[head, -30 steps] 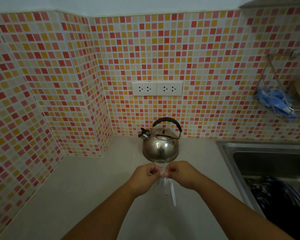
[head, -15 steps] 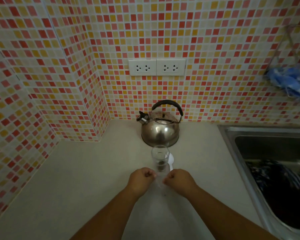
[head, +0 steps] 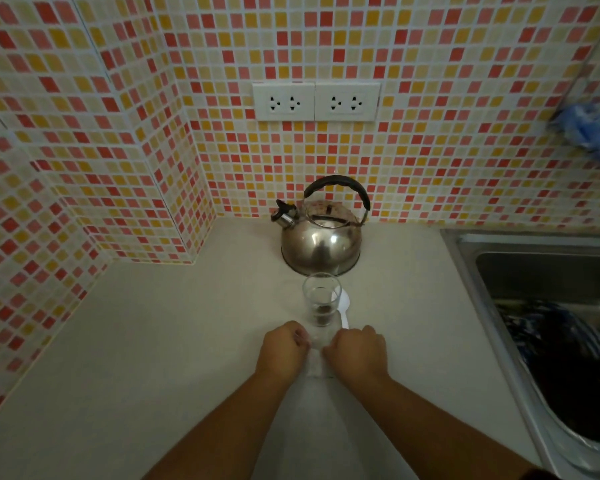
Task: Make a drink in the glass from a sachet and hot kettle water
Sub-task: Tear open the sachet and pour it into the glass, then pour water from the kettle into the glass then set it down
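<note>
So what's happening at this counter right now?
A person is making a drink. Both hands, left hand and right hand, pinch a small clear sachet between them, just in front of a glass with some dark powder at the bottom. A white spoon lies beside the glass, and the steel kettle stands behind it, untouched.

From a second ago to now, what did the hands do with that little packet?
Both hands, left hand and right hand, came down from above the small clear glass to the pale countertop, still pinching the clear plastic sachet. Dark granules now show in the glass. The steel kettle and white plastic spoon stayed put.
</note>
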